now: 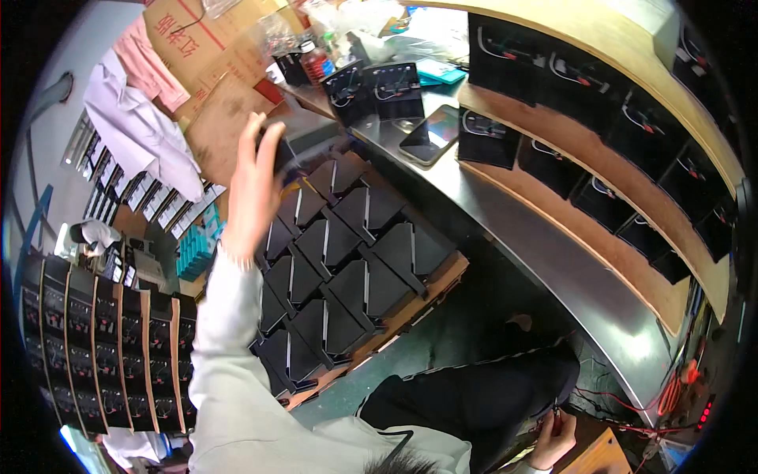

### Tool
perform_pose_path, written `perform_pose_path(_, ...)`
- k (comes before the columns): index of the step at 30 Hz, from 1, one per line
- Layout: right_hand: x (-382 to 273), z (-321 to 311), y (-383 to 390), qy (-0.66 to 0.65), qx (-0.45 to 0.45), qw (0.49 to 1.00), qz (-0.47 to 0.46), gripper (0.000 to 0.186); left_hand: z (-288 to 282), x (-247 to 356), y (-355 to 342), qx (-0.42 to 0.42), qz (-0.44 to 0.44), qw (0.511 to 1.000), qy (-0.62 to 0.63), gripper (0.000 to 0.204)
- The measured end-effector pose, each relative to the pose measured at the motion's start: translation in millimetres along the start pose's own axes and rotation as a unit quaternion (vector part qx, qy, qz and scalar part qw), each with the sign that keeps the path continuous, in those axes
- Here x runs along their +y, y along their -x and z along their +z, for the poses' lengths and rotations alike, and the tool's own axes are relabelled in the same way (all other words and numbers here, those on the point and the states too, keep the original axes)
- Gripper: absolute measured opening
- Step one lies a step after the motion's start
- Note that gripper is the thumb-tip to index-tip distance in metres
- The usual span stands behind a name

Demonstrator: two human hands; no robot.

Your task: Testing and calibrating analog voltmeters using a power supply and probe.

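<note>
My left hand (257, 186) reaches out over the far left corner of a stack of black angular housings (324, 245). Its fingers are stretched and apart, slightly smeared by motion. Dark surfaces lie just beside the fingertips, and I cannot see whether they touch one. The housings sit in close, slanted rows on a brown board (403, 320). Low on the right, my right hand (553, 446) is closed around a small dark-red object (557, 420), mostly hidden by the fingers. That hand is beside a wooden box-like surface (596, 454), near my dark-trousered leg.
Right of the stack runs a metal bench (545, 245) with a phone (430, 136), two black wired panels (395, 91) and a bottle (314, 62). Wooden shelves (568, 178) hold more wired panels. Red cables (671, 395) hang lower right. Another person (96, 235) is far left.
</note>
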State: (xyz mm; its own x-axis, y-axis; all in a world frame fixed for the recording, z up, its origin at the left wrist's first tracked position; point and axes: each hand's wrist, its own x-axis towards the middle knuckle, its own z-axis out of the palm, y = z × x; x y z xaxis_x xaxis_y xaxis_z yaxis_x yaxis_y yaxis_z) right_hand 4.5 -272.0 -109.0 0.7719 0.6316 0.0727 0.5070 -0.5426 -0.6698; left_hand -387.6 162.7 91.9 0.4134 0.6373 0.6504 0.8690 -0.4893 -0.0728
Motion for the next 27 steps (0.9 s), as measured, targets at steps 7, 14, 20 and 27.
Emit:
perform_pose_path(7,-5.8,3.0,-14.4,-0.017,-0.006,0.998,-0.061,0.011,143.0,-231.4,39.9,-0.229,-0.152,0.939,-0.205,0.06)
perform_pose_path(14,-15.5,-35.4,16.9,0.08,-0.006,0.997,-0.009,0.016,218.9,-226.7,52.4,-0.454,-0.2,0.868,-0.039,0.08)
perform_pose_path(20,-5.7,-25.7,28.6,0.113,0.06,0.992,0.013,0.014,208.5,-160.8,22.3,-0.455,-0.197,0.868,-0.005,0.078)
perform_pose_path(27,-17.6,-14.4,12.0,0.042,0.084,0.993,-0.075,0.021,184.6,-155.6,43.6,-0.43,-0.181,0.862,-0.197,0.08)
